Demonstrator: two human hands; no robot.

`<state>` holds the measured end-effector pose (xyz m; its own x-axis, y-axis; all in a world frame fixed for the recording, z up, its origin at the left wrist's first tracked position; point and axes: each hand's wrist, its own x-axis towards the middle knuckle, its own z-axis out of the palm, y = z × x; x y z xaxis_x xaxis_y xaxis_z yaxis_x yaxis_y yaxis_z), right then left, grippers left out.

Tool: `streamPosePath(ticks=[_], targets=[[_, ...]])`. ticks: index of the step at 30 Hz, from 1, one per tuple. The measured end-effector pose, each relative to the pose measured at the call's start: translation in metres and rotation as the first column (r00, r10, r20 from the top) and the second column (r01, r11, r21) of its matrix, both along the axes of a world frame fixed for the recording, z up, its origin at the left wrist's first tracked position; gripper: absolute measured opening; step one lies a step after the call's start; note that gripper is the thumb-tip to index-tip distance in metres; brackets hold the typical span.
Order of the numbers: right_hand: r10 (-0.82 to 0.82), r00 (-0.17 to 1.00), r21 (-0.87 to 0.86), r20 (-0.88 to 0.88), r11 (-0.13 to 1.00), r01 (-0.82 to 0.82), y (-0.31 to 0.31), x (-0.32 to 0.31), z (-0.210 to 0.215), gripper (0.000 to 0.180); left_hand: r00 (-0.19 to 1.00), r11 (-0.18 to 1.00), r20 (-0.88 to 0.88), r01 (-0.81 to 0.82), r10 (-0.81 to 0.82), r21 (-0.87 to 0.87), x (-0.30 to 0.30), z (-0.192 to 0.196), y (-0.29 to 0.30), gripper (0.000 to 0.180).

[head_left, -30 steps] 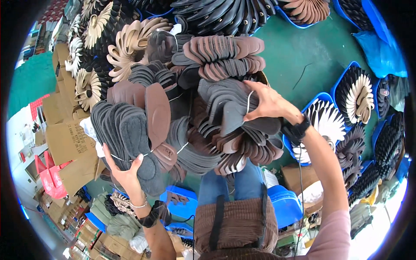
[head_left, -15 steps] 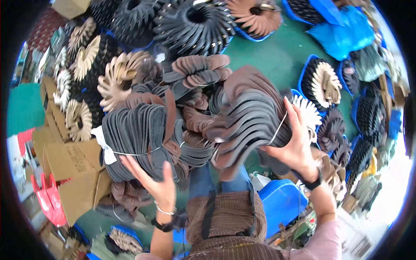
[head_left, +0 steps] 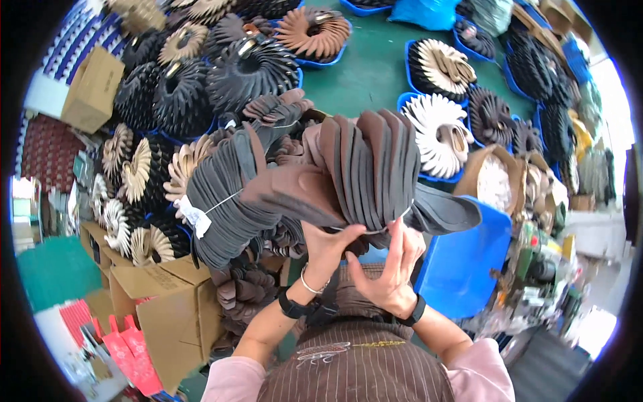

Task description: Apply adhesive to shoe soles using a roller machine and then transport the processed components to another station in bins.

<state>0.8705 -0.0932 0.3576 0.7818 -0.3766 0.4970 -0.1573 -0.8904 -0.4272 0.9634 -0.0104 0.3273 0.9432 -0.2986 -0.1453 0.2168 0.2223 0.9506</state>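
A bundle of shoe insoles (head_left: 372,161), brown on one face and dark grey on the other, stands fanned out in front of me with a thin white string (head_left: 383,230) around it. My left hand (head_left: 326,249) grips its near edge, thumb pressed beside the string and the other fingers partly hidden underneath. The fingertips of my right hand (head_left: 394,271) are at the string on the near right side, with the thumb lower and apart. Against its left side leans a second tied bundle of grey insoles (head_left: 231,201), bearing a white tag (head_left: 195,217).
More loose insole bundles (head_left: 244,295) lie below and behind. Blue trays of fanned black, brown and cream pieces (head_left: 439,134) cover the green floor (head_left: 372,74) beyond. An open cardboard box (head_left: 171,301) stands at left, an empty-looking blue tray (head_left: 462,268) at right.
The right-hand bundle has come nearer the middle and turned more upright. My left hand has left the grey bundle for this one; my right hand has moved from its side to the near string.
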Motion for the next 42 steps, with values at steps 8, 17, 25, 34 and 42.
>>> streamPosePath(ticks=[8,17,25,34,42], targets=[[-0.269,0.963,0.531,-0.026,0.812,0.241,-0.038,-0.1,0.036,0.136,0.958,0.962,0.093,0.272,-0.272,0.019,-0.097,0.021,-0.031,0.034],[-0.594,0.793,0.559,0.135,0.707,0.434,-0.024,-0.283,0.032,0.125,0.871,0.892,0.207,0.451,-0.445,0.019,-0.261,-0.012,-0.044,0.043],[-0.873,0.414,0.669,0.259,0.471,0.575,0.018,-0.505,0.018,0.097,0.635,0.62,0.091,0.771,-0.767,-0.146,-0.453,-0.025,-0.029,0.053],[-0.957,0.116,0.562,0.268,0.253,0.787,0.069,-0.662,0.034,0.095,0.318,0.319,0.082,0.948,-0.945,-0.003,-0.634,0.028,-0.05,0.043],[-0.886,-0.334,0.921,0.321,0.21,0.327,0.093,-0.754,0.017,0.062,0.092,0.115,0.195,0.987,-0.976,0.11,-0.722,0.036,-0.059,0.04]])
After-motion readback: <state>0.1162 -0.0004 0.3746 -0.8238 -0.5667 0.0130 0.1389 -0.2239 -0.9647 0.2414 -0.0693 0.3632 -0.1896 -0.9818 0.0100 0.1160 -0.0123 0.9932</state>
